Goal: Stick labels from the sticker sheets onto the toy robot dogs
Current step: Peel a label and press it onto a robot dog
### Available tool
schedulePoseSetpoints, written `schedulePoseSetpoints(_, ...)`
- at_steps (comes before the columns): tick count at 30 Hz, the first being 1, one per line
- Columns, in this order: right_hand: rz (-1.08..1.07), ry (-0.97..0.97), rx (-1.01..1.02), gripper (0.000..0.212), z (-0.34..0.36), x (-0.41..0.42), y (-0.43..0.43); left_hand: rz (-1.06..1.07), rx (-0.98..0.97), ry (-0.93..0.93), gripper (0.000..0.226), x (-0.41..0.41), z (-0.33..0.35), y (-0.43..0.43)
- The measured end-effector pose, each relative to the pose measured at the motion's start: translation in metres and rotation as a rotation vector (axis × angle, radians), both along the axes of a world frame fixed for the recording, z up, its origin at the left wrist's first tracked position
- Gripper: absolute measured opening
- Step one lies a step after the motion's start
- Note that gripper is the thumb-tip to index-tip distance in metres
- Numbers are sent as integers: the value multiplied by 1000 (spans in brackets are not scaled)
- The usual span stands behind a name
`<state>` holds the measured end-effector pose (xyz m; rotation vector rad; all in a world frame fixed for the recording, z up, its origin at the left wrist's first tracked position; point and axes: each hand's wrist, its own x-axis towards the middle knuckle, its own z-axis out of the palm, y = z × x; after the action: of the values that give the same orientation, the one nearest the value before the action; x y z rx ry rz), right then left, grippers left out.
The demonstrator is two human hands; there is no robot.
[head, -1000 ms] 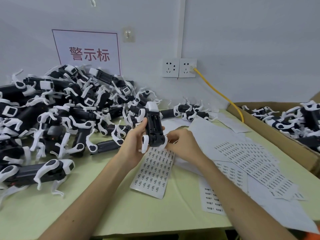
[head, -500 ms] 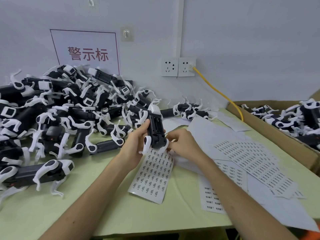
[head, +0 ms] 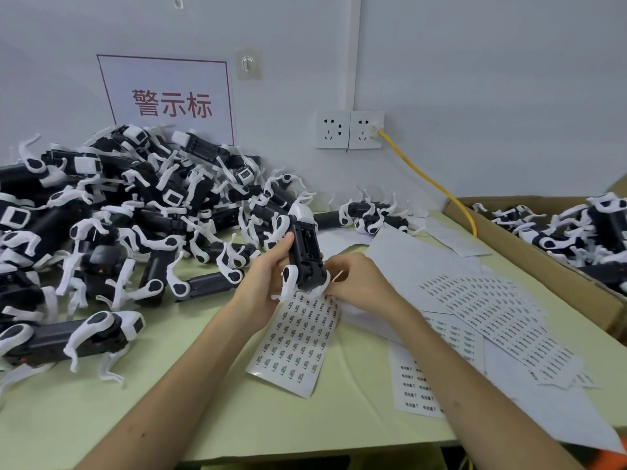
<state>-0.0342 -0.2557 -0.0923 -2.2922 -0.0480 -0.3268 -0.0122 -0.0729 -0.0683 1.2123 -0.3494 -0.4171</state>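
Observation:
My left hand (head: pixel 261 283) grips a black and white toy robot dog (head: pixel 304 247), held belly-up over the table's middle. My right hand (head: pixel 359 283) is at the dog's near end, fingers curled; what they pinch is hidden, though a thin pale sliver shows beside the thumb. Just below the dog lies a sticker sheet (head: pixel 298 344) with rows of small printed labels. More sticker sheets (head: pixel 492 317) are spread to the right.
A big pile of robot dogs (head: pixel 118 215) fills the left and back of the green table (head: pixel 169 418). A cardboard box (head: pixel 529 262) holding more dogs stands at the right. A yellow cable (head: pixel 427 179) runs from the wall socket (head: pixel 349 129).
The dog in my left hand has shifted slightly lower and nearer. My right hand stays at its near end.

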Motion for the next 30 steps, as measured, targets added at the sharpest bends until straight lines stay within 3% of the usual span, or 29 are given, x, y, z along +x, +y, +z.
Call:
schedulePoseSetpoints(7, -61, -12, 55, 4, 2, -2, -2, 4, -11, -3, 44, 2, -2, 0)
schedulePoseSetpoints(14, -208, -128, 215, 16, 9, -6, -7, 89, 91, -47, 47, 7, -7, 0)
schedulePoseSetpoints(20, -103, -139, 297, 8, 11, -7, -4, 212, 176, -263, 47, 6, -8, 0)
schedulePoseSetpoints(30, 79, -104, 229, 26, 6, -4, 2, -24, -20, -46, 55, 5, -6, 4)
